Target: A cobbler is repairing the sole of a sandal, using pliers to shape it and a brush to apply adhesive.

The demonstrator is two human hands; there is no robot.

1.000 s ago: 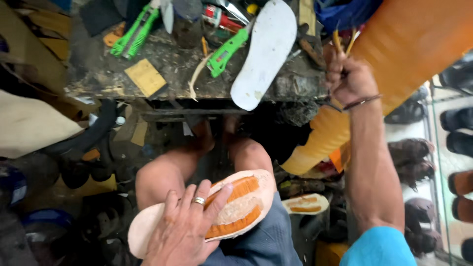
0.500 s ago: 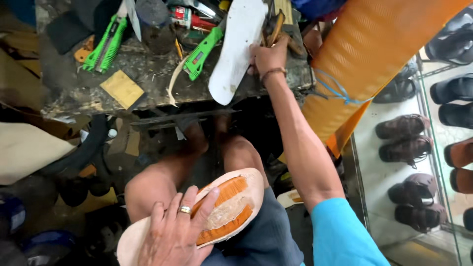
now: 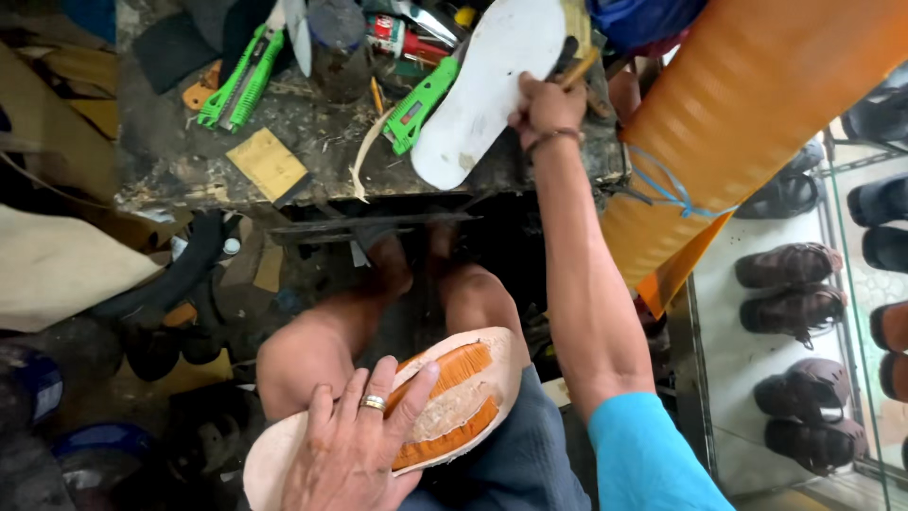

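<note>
Left hand (image 3: 355,445) presses sole (image 3: 445,402); right hand (image 3: 547,104) grips brush (image 3: 577,68).

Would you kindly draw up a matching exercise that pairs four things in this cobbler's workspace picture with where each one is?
Things:
1. white foam insole
2. tan and orange shoe sole
3. brown leather shoes
4. bright green utility knife

Places:
A. on the pale shelf at the right edge
B. on the person's lap, under the left hand
C. on the dark workbench, far left
D. on the workbench, overhanging its front edge, beside the right hand

Pairs: 1-D, 2-B, 3-A, 4-C
</note>
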